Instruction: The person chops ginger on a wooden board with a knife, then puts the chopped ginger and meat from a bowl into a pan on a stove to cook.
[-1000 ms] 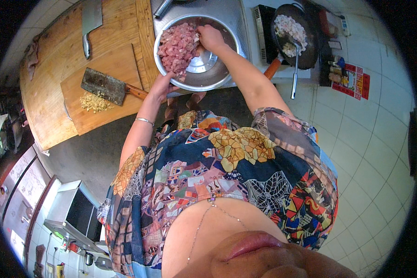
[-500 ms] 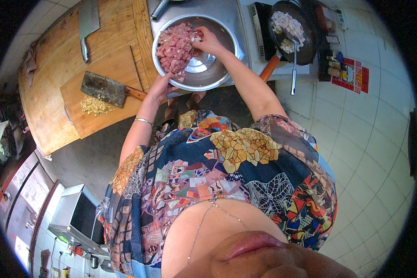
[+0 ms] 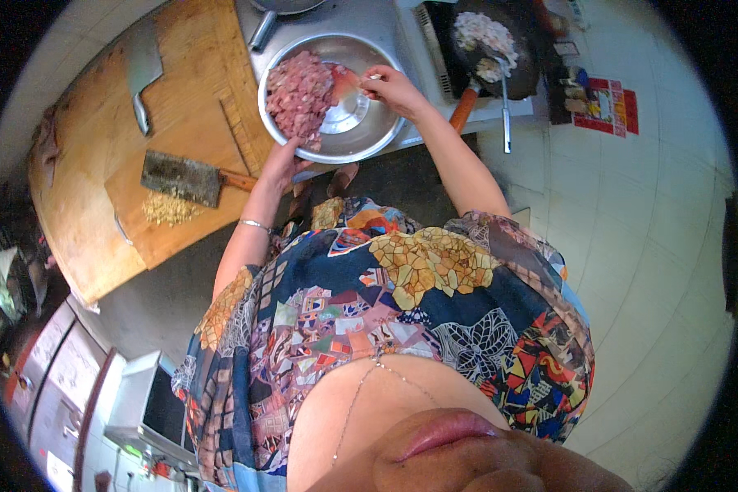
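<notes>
Diced pink raw meat (image 3: pixel 298 102) is heaped in the left half of a wide metal bowl (image 3: pixel 375 131). My left hand (image 3: pixel 284 161) grips the bowl's near left rim, its fingers partly hidden by the bowl. Over the right side of the bowl, my right hand (image 3: pixel 395 92) is closed in a pinch, apart from the meat. Something small and pale shows at its fingertips, too small to name. A wet, reddish patch (image 3: pixel 343 82) lies on the bowl's inside beside the heap.
Left, a cleaver (image 3: pixel 180 178) lies by chopped yellowish bits (image 3: pixel 169 208) on a cutting board (image 3: pixel 139 242). Another cleaver (image 3: pixel 144 70) lies farther back on the wooden table. At right, a dark wok (image 3: pixel 467 70) holds pale pieces (image 3: pixel 485 41) and a metal ladle (image 3: pixel 506 115).
My right hand has drawn back to the right from the meat, its fingertips now pinched. My left hand stays on the bowl's rim. The whole view has shifted slightly.
</notes>
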The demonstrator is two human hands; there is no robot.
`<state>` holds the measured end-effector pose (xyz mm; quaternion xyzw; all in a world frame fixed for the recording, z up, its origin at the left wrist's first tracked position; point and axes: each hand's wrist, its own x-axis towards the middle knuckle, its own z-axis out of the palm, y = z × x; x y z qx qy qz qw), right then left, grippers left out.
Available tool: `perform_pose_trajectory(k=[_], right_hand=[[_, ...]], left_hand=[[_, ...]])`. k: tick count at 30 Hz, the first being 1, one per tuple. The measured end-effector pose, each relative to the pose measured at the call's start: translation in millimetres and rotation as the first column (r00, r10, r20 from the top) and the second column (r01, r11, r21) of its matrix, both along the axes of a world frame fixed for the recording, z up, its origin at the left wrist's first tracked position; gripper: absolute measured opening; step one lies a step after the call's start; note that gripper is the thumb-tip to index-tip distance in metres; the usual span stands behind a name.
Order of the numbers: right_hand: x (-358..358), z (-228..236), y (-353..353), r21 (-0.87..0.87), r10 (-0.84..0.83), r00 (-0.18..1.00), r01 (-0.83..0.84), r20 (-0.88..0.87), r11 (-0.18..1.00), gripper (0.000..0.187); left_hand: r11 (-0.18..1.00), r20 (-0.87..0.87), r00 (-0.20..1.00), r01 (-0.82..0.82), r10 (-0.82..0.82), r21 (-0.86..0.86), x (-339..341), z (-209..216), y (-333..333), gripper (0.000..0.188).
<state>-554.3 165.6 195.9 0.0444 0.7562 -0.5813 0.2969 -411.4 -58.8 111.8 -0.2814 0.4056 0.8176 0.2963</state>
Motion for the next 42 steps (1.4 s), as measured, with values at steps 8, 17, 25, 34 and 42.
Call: perform_pose_trajectory(k=[8, 17, 25, 34, 42], right_hand=[[-67.1, 92.7, 123.9, 0.752, 0.376, 0.714, 0.319, -0.591, 0.577, 0.045], [1.6, 74.7, 235.8, 0.925, 0.217, 0.919, 0.269, -0.330, 0.269, 0.049], [56.7, 23.6, 178.8, 0.826, 0.086, 0.901, 0.348, -0.426, 0.444, 0.040], [7.6, 94.8, 147.0, 0.847, 0.320, 0.796, 0.413, -0.514, 0.335, 0.029], [-7.6, 83.1, 122.8, 0.969, 0.461, 0.859, 0.147, -0.224, 0.197, 0.025]], left_hand=[[0.998, -0.044, 0.999, 0.006, -0.003, 0.065, -1.2, -5.0, -6.3, 0.040], [0.980, -0.115, 0.989, 0.113, -0.095, 0.165, 53.5, -17.7, -40.0, 0.039], [0.978, 0.083, 0.980, 0.170, -0.181, 0.121, 120.2, -19.9, -63.3, 0.037], [0.991, 0.080, 0.989, 0.117, -0.123, 0.066, 164.0, -53.5, -62.8, 0.033], [0.989, 0.149, 0.983, 0.118, -0.104, -0.089, 233.4, -157.6, -89.2, 0.030]])
